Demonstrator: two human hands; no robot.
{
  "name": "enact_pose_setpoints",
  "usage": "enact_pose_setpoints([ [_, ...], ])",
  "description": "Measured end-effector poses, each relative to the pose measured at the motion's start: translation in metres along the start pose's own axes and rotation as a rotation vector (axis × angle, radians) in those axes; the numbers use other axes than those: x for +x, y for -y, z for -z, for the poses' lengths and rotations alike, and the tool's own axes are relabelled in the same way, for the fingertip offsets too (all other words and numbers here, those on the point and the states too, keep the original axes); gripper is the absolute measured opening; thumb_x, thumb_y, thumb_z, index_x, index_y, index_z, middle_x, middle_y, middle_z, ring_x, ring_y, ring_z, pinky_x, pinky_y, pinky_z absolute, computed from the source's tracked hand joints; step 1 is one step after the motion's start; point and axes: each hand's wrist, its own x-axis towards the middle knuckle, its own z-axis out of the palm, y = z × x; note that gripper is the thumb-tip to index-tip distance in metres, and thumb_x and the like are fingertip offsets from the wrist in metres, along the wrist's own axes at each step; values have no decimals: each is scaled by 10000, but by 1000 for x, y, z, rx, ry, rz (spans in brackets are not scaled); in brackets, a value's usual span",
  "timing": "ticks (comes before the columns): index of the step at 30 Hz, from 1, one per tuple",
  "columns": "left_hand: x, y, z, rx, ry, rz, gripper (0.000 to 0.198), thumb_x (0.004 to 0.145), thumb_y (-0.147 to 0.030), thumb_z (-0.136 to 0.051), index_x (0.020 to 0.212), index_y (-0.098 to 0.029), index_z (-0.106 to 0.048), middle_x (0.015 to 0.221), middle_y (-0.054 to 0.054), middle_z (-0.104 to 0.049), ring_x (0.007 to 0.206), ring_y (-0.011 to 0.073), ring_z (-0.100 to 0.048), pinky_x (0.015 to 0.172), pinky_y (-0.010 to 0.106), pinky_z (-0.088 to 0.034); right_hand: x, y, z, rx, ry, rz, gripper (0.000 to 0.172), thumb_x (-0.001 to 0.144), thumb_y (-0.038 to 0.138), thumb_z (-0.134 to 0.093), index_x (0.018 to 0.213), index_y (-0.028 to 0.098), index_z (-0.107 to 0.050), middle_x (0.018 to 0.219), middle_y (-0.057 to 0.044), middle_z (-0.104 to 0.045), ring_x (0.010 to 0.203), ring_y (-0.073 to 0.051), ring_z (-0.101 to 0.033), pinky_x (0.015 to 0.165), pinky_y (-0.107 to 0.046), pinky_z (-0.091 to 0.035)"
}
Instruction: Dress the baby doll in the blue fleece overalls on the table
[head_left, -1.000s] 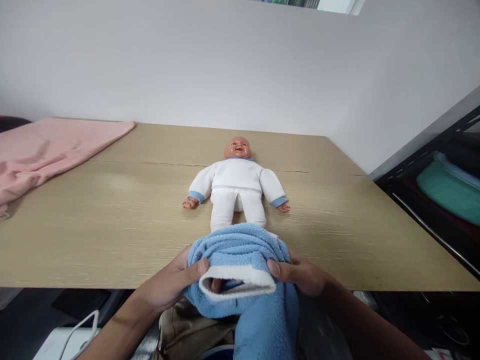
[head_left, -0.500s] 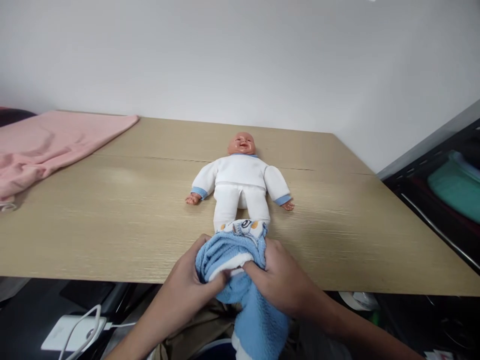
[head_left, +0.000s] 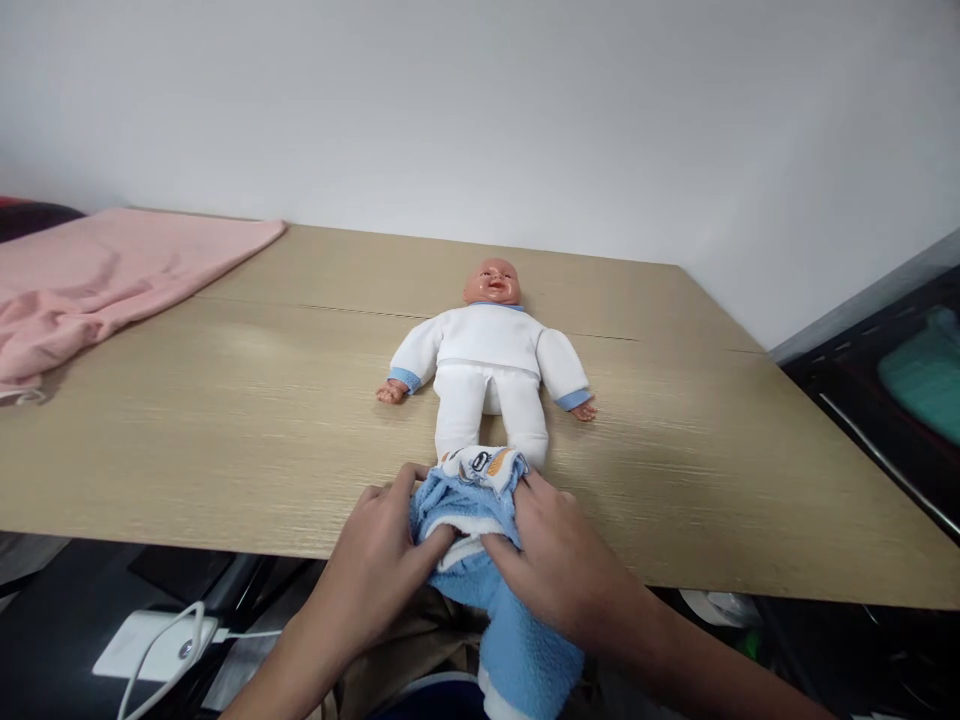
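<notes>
My left hand [head_left: 390,555] and my right hand [head_left: 551,545] grip a bunched blue fleece baby garment [head_left: 529,640] from both sides, thumbs at its white-edged opening. A white patch with a cartoon face shows at its far end, and one tube of cloth hangs below the table edge. Just beyond the garment lies a baby doll [head_left: 489,345] on its back, head toward the wall, in a white top with blue cuffs and white trousers. The cloth and my hands hide the doll's lower legs and feet.
A pink cloth [head_left: 127,270] lies spread at the left of the wooden table [head_left: 247,440]. Below the table edge, a white power bank [head_left: 146,645] with a cable rests at the left. A black rack [head_left: 885,400] with green cloth stands at the right.
My hands have gathered the garment tighter around its opening, and the hanging part has drawn up slightly. The doll lies as before; the view has shifted a little.
</notes>
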Motion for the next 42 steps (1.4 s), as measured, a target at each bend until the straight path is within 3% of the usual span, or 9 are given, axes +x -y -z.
enact_pose_setpoints([
  [5,-7,1,1,0,64,-7,381,979,-383,-605,1330,-234,-602,1154,109,-769,1089,397,-695,914,444,-488,-8,-1,0,-76,46,45,460,1075,334,-593,1424,64,-723,1592,-322,-638,1461,-457,-639,1190,-604,-556],
  [10,-8,11,-9,129,61,-26,505,970,-371,-617,1436,-178,-578,1074,134,-764,1078,431,-665,920,482,-485,-11,1,2,-58,109,8,486,1080,344,-588,1459,64,-703,1689,-332,-543,1374,-465,-709,1172,-615,-578],
  [14,-4,16,-12,109,48,-56,428,986,-363,-605,1381,-200,-615,1038,114,-770,1040,404,-658,925,482,-496,-7,-1,2,-15,121,12,505,1077,293,-556,1497,39,-672,1670,-329,-556,1447,-474,-660,1225,-631,-535],
  [22,1,15,-9,-203,44,-139,397,988,-271,-617,1379,-230,-558,1334,122,-720,1225,344,-665,1063,478,-498,-1,-15,0,166,20,69,725,995,228,-581,1689,56,-463,1721,-275,-507,1610,-423,-508,1335,-602,-428],
  [28,6,14,-6,-265,-3,-185,427,981,-251,-630,1400,-224,-553,1352,112,-698,1243,313,-646,1088,463,-470,6,-20,1,299,-130,131,597,945,168,-616,1539,111,-593,1502,-232,-676,1404,-396,-679,1230,-587,-542],
  [33,15,18,-4,-235,-92,-248,439,966,-241,-655,1400,-252,-591,1325,62,-712,1230,292,-651,1064,420,-480,17,-24,-1,352,-231,209,547,929,137,-645,1476,138,-621,1459,-213,-697,1399,-383,-682,1231,-582,-539],
  [42,33,11,3,-247,-75,-281,415,955,-202,-652,1362,-258,-598,1330,40,-715,1210,266,-662,1065,380,-482,33,-33,7,385,-280,236,512,891,113,-673,1395,198,-634,1363,-139,-755,1310,-349,-731,1154,-522,-591],
])
